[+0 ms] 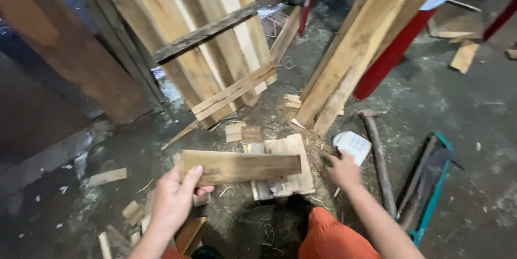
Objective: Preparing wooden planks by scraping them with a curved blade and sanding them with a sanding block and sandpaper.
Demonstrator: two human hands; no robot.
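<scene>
The left hand (175, 197) is gripping 1 end of a short wooden board (239, 166), fingers and thumb clamped on it, holding it level above a block of stacked offcuts (288, 175) on the sawdust-strewn floor (463, 97). Planks (350, 49) are leaning behind. The right hand (343, 170) is reaching toward a white calculator (353, 146), its fingers curled down; I cannot tell whether they are touching it. A hammer (377, 151) is lying just beside.

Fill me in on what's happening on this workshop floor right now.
A person crouches over a sawdust-strewn floor. The left hand grips one end of a short wooden board, holding it level above a pile of offcuts. The right hand reaches down beside a small white calculator-like device. A hammer and a green-framed saw lie to the right; planks lean upright behind.
</scene>
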